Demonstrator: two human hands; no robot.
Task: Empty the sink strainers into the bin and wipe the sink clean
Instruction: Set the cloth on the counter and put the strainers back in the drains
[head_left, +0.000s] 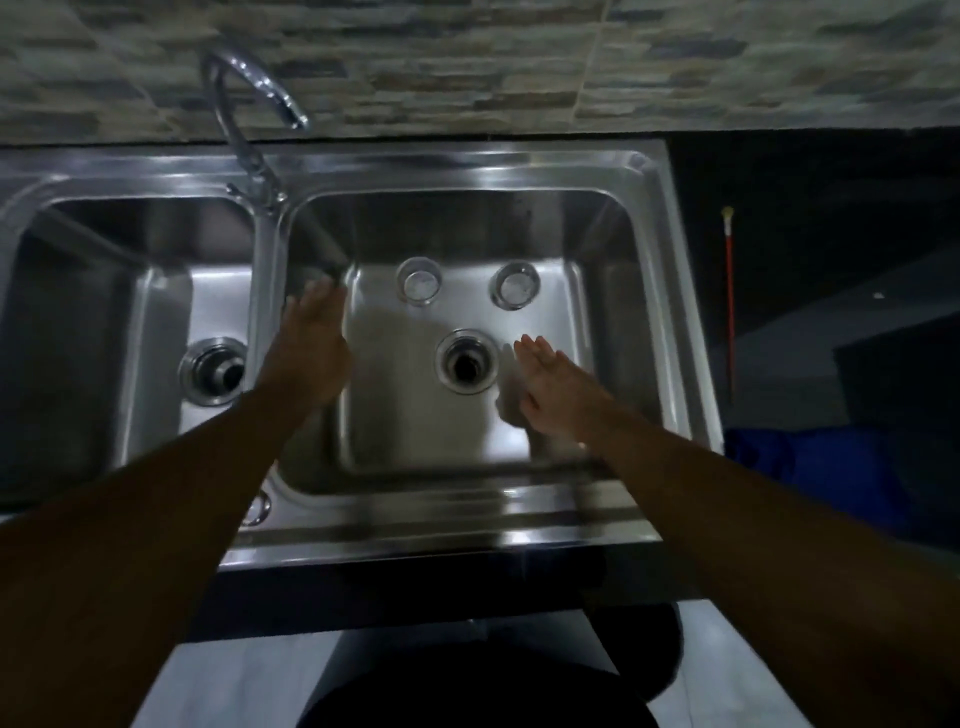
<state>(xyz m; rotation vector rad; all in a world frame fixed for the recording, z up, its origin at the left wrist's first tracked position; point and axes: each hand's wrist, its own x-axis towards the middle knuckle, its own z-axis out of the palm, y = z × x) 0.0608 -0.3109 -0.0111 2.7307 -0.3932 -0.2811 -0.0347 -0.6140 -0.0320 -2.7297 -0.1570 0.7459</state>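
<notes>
A steel double sink (467, 514) fills the view. Two round strainers, one on the left (418, 281) and one on the right (515, 285), rest on the floor of the right basin behind its open drain hole (467, 367). My left hand (311, 348) reaches over the divider into the right basin, fingers together near the left wall, holding nothing. My right hand (550, 384) lies flat and open on the basin floor just right of the drain. The left basin has its own drain (214, 370).
A curved chrome tap (244, 104) stands behind the divider, its spout over the right basin. A stone-tile wall runs along the back. To the right is a dark area with a red stick (730, 301) and something blue (810, 467) below.
</notes>
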